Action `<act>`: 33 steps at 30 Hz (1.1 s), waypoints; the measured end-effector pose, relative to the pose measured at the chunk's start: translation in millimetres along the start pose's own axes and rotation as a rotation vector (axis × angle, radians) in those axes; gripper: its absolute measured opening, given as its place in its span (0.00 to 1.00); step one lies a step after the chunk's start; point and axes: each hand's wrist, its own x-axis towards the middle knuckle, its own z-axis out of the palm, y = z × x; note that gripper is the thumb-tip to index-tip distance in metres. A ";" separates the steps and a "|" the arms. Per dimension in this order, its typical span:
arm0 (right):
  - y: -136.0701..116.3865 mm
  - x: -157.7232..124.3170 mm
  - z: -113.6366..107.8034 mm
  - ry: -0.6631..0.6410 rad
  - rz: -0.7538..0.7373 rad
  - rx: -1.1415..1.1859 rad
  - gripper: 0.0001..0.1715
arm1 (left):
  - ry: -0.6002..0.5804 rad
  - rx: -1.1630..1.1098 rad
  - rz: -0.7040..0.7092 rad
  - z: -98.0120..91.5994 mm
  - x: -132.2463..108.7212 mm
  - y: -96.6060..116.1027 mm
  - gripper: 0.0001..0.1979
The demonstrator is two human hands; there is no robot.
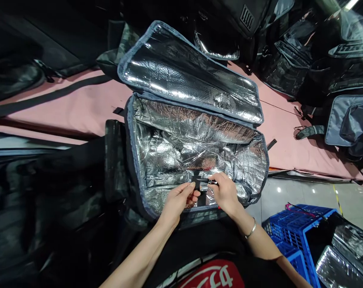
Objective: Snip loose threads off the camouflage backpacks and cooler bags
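Note:
An insulated bag [250, 164] with a crinkled silver lining and grey-blue edging stands open, its silver-lined lid [187, 72] folded back on the far side. Over the near part of its opening, my left hand [181, 196] pinches a black strap [197, 184] between thumb and fingers. Just to the right, my right hand [223, 190] is closed around a small dark tool [209, 182], whose thin tip points left at the strap. The tool's exact kind is hard to make out. Part of the strap lies below my fingers against the lining.
Pink cloth [289, 140] covers the table under the bag. Dark bags [292, 64] crowd the far side and the right; dark camouflage material [64, 192] fills the left. On the tiled floor at lower right stands a blue plastic crate [313, 216] beside silver-lined pieces [334, 264].

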 end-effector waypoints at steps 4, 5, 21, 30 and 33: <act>1.9 0.5 0.5 -0.036 0.084 0.104 0.07 | 0.094 -0.081 0.080 -2.3 -0.5 2.0 0.25; 1.6 0.8 0.4 -0.073 0.111 0.097 0.10 | 0.103 -0.097 0.093 -3.1 -0.2 2.2 0.27; -3.8 -8.0 5.4 -0.241 0.131 0.003 0.07 | -0.206 0.477 0.261 -5.6 -7.8 -7.9 0.18; -28.8 -34.4 -63.3 -0.225 0.110 -0.421 0.17 | 0.003 1.427 1.050 -68.9 -69.0 59.1 0.16; -25.2 -56.5 -92.9 -0.343 0.178 -0.562 0.14 | -0.018 1.521 1.172 -108.2 -84.0 72.3 0.12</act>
